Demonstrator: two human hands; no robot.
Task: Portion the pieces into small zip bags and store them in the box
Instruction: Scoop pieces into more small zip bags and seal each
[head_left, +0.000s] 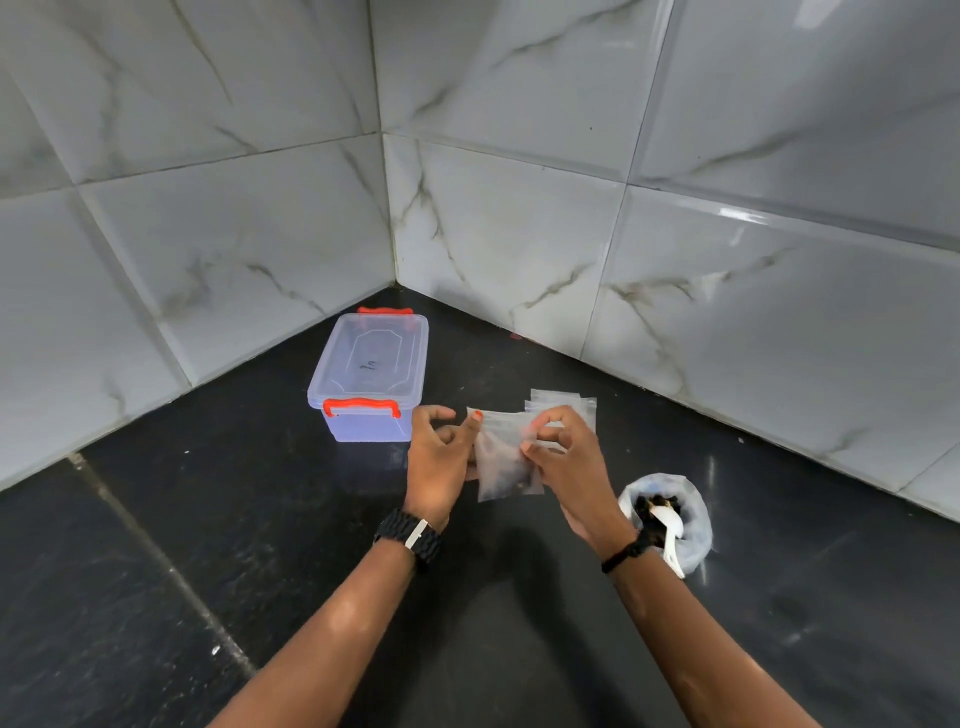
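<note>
Frame centre: left hand (439, 457) and right hand (558, 449) pinch zip bag (501, 457); thin, limp, slippery film; best gripped at the top edge.

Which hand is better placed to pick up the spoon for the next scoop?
Right. The right hand is beside the spoon in the big bag; the left hand grips the zip bag on the far side.
</note>
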